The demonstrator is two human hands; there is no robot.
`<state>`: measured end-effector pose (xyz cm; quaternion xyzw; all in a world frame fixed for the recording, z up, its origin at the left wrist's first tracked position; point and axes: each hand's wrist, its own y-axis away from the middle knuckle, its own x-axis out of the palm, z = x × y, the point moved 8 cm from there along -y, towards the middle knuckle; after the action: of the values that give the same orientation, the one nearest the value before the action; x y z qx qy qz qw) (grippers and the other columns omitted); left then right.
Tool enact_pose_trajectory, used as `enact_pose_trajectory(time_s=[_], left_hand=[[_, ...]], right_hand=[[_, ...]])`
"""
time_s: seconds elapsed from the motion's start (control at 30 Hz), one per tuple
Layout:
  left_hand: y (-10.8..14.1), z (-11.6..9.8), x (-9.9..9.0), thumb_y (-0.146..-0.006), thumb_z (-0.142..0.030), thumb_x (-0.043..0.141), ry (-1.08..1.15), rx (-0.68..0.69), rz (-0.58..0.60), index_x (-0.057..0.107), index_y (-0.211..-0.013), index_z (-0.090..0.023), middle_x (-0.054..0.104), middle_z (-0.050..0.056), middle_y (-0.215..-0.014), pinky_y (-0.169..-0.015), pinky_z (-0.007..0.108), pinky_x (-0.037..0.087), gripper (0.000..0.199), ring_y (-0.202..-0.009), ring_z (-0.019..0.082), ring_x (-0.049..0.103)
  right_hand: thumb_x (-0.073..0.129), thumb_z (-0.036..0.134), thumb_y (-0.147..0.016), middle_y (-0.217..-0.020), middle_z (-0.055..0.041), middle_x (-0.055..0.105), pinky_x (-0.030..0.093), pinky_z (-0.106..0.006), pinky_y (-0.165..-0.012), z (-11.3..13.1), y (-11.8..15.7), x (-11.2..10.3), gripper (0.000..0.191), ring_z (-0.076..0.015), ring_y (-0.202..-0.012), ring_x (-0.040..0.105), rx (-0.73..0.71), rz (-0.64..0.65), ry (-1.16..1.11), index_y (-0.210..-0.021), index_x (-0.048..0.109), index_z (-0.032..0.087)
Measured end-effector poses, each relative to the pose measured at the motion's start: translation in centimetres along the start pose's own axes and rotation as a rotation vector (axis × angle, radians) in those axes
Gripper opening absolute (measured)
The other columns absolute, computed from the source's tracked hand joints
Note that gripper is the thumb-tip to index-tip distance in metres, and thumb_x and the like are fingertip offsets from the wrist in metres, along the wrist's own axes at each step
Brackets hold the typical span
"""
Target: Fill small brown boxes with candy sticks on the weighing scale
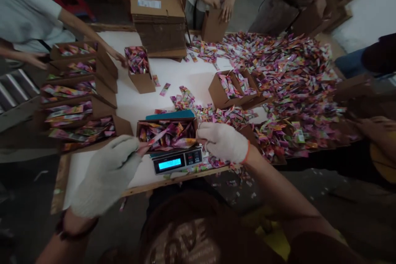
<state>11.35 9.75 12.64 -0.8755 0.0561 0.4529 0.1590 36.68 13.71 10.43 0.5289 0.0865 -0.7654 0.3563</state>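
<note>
Brown and brimming with packets (167, 134), the box (192, 125) sat on the lit scale (177, 163). Nearly closed, the left hand (108, 173) appeared to pinch one packet (157, 136) at the box's left end; the right hand (225, 142) curled against its right side, gripping or not, unclear. Pressure from either hand could skew the reading; overfilling could spill packets. Beyond lay a loose heap (300, 74).

Blurred, unreadable digits (173, 162) on the lit display (170, 164) of the scale (187, 159)

Head-height view, forward and seemingly downward
</note>
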Motion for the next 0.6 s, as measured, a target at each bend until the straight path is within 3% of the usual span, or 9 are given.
enact_pose_trajectory(time_s=[0.03, 0.1, 0.17, 0.23, 0.3, 0.37, 0.43, 0.53, 0.6], left_hand=[[-1.1, -1.9, 0.0, -0.113, -0.034, 0.058, 0.039, 0.022, 0.002, 0.071, -0.081, -0.029, 0.075, 0.002, -0.080, -0.064, 0.036, 0.051, 0.035, -0.074, 0.024, 0.071], [-3.8, -5.9, 1.6, -0.113, -0.031, 0.060, 0.125, 0.070, 0.069, 0.075, -0.087, -0.027, 0.081, 0.003, -0.092, -0.075, 0.035, 0.058, 0.030, -0.086, 0.024, 0.077], [-6.6, -9.8, 3.9, -0.111, -0.025, 0.063, 0.245, 0.186, 0.096, 0.076, -0.090, -0.026, 0.082, 0.004, -0.097, -0.085, 0.035, 0.064, 0.024, -0.092, 0.023, 0.078], [-8.6, -12.1, 6.2, -0.110, -0.020, 0.062, 0.375, 0.231, 0.130, 0.078, -0.095, -0.024, 0.083, 0.006, -0.100, -0.095, 0.037, 0.068, 0.022, -0.099, 0.024, 0.080], [-9.5, -12.5, 7.6, -0.111, -0.024, 0.063, 0.522, 0.208, 0.169, 0.084, -0.116, -0.020, 0.087, 0.009, -0.111, -0.098, 0.038, 0.070, 0.022, -0.107, 0.025, 0.084], [-9.0, -11.1, 7.2, -0.111, -0.035, 0.065, 0.587, 0.141, 0.168, 0.082, -0.142, -0.017, 0.089, 0.013, -0.127, -0.096, 0.039, 0.073, 0.039, -0.114, 0.026, 0.086], [-7.3, -7.8, 4.9, -0.110, -0.043, 0.068, 0.505, 0.040, 0.085, 0.081, -0.152, -0.020, 0.089, 0.014, -0.137, -0.099, 0.044, 0.075, 0.049, -0.115, 0.028, 0.087], [-2.6, 0.7, 0.0, -0.109, -0.050, 0.075, 0.292, -0.237, -0.131, 0.084, -0.143, -0.028, 0.088, 0.012, -0.140, -0.112, 0.060, 0.072, 0.042, -0.117, 0.034, 0.086], [1.3, 6.9, -2.0, -0.113, -0.065, 0.069, 0.176, -0.435, -0.210, 0.082, -0.146, -0.034, 0.088, 0.012, -0.132, -0.107, 0.065, 0.071, 0.047, -0.120, 0.040, 0.083]], right_hand=[[0.064, 0.008, -0.107, -0.116, -0.0089, 0.081, 0.061, -0.032, -0.099, 0.2, 0.9, -1.3, 0.022, -0.0239, -0.113, 0.080, -0.037, -0.106, -0.063, -0.101, 0.078, 0.024], [0.064, 0.013, -0.109, -0.118, -0.0088, 0.081, 0.064, -0.036, -0.106, 0.8, 2.9, -3.6, 0.020, -0.0258, -0.121, 0.081, -0.106, -0.263, -0.156, -0.099, 0.075, 0.027], [0.064, 0.017, -0.108, -0.111, -0.0076, 0.080, 0.065, -0.038, -0.105, 0.9, 4.6, -5.2, 0.019, -0.0268, -0.117, 0.081, -0.099, -0.337, -0.164, -0.096, 0.074, 0.028], [0.064, 0.017, -0.107, -0.101, -0.0067, 0.079, 0.065, -0.038, -0.100, -0.1, 5.6, -6.2, 0.020, -0.0266, -0.104, 0.079, 0.010, -0.367, -0.099, -0.093, 0.074, 0.028], [0.064, 0.017, -0.105, -0.098, -0.0071, 0.079, 0.064, -0.039, -0.099, -2.5, 6.3, -6.4, 0.019, -0.0277, -0.100, 0.078, 0.165, -0.366, -0.021, -0.096, 0.077, 0.027], [0.067, 0.016, -0.101, -0.107, -0.0095, 0.082, 0.064, -0.041, -0.104, -5.6, 6.9, -5.6, 0.018, -0.0310, -0.109, 0.078, 0.302, -0.324, 0.027, -0.105, 0.082, 0.025], [0.071, 0.013, -0.095, -0.124, -0.0134, 0.084, 0.063, -0.043, -0.111, -8.4, 7.5, -4.4, 0.028, -0.0347, -0.121, 0.078, 0.408, -0.291, 0.046, -0.117, 0.085, 0.024], [0.073, 0.013, -0.095, -0.135, -0.0162, 0.081, 0.062, -0.044, -0.115, -10.5, 8.1, -2.2, 0.033, -0.0364, -0.130, 0.076, 0.446, -0.274, -0.006, -0.124, 0.084, 0.022], [0.070, 0.015, -0.101, -0.128, -0.0146, 0.080, 0.062, -0.043, -0.113, -10.1, 7.8, -1.2, 0.025, -0.0346, -0.126, 0.076, 0.390, -0.277, -0.080, -0.121, 0.083, 0.022]])
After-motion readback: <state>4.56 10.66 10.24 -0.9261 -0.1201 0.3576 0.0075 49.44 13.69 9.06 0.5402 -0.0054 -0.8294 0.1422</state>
